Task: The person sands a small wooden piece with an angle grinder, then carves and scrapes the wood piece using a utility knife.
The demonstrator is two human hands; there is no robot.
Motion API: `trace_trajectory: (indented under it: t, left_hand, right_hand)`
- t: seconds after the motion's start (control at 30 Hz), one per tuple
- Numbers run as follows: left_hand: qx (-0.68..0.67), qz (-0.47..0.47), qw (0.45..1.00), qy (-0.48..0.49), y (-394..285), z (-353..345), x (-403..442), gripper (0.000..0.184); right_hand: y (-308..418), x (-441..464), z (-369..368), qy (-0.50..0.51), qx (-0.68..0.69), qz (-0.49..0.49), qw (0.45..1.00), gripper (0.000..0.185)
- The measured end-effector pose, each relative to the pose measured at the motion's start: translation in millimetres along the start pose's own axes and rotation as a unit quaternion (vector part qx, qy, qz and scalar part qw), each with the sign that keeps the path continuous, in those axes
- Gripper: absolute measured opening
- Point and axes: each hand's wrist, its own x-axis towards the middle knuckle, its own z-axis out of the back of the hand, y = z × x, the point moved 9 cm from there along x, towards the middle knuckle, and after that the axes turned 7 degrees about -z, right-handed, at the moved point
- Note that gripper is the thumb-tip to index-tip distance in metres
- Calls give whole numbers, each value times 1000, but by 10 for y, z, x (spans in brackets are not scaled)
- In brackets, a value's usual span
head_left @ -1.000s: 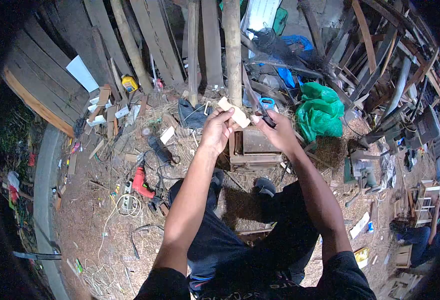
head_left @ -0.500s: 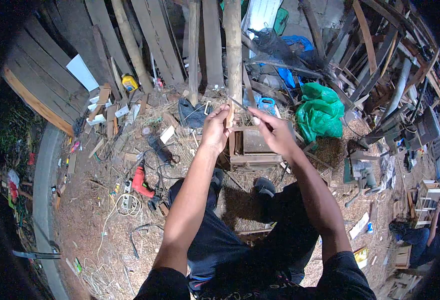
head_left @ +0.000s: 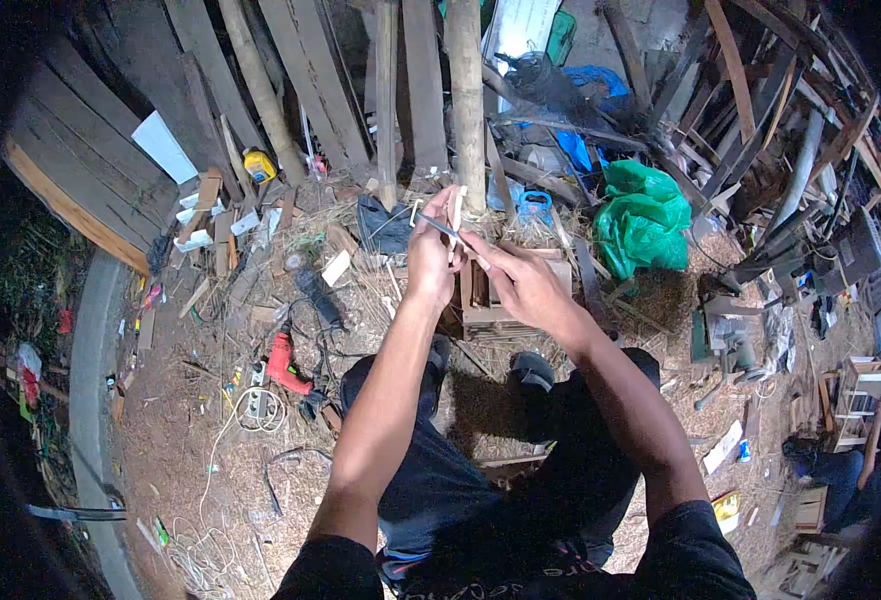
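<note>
My left hand [head_left: 428, 262] is closed around a small pale strip of wood [head_left: 456, 208], held upright. In my right hand [head_left: 528, 284] is a thin dark metal tool [head_left: 437, 227], like a file or narrow blade. It lies slanted across the wood strip, its far end reaching past my left fingers; whether it presses on the wood I cannot tell. Under both hands stands a small wooden box-like frame [head_left: 505, 315], partly covered by my right hand.
A red power drill [head_left: 285, 362] and a white power strip [head_left: 255, 403] with cords lie at left. Green plastic bag [head_left: 642, 218] sits at right, beside a scrap wood pile [head_left: 750, 110]. A bamboo post [head_left: 467, 100] rises ahead. Another person [head_left: 850, 480] sits at far right.
My right hand has moved left and slightly down, sliding the metal tool across the wood strip toward my left hand. The strip has shifted slightly left.
</note>
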Motion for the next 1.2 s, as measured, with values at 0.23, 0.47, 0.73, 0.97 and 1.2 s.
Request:
trace_trajectory:
  t: [0.23,0.47,0.73,0.97,1.2]
  left_hand:
    - [-13,17,994,103,-31,-188,-51,67]
    - [101,4,991,83,-69,-198,-67,67]
    - [34,61,997,38,130,-126,-19,44]
    - [-42,46,998,27,76,-110,3,37]
    - [-7,-11,997,70,-38,-174,32,34]
  right_hand:
    - [-46,43,138,20,1,-30,999,46]
    - [-154,25,320,-76,62,48,994,46]
    - [-523,24,403,-39,33,-104,993,37]
    - [-418,14,396,-29,11,-85,996,38]
    - [-660,16,423,-89,54,-137,985,35]
